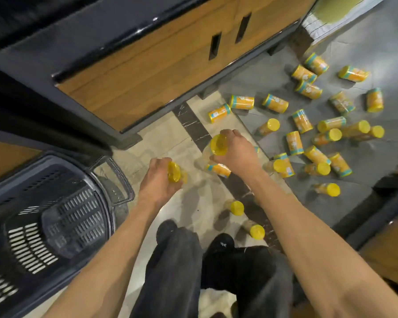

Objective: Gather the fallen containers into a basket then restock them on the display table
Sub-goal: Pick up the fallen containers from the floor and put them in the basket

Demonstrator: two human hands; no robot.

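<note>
1. Left hand (157, 180) is gripping one yellow-lidded container (174, 172), fingers curling round it, near the basket (62, 157)
2. Right hand (236, 152) is clamping a second container (218, 144) above the floor (170, 143)
3. Many more containers (242, 102) are lying scattered over the floor to the right
4. Dark and slotted, the basket is sitting at the left beside a wooden cabinet (136, 72)

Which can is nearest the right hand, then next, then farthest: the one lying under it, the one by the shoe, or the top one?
From the right hand:
1. Can under it, right beneath.
2. Can by the shoe, low in the picture.
3. Top can, far up, to the right.
</note>
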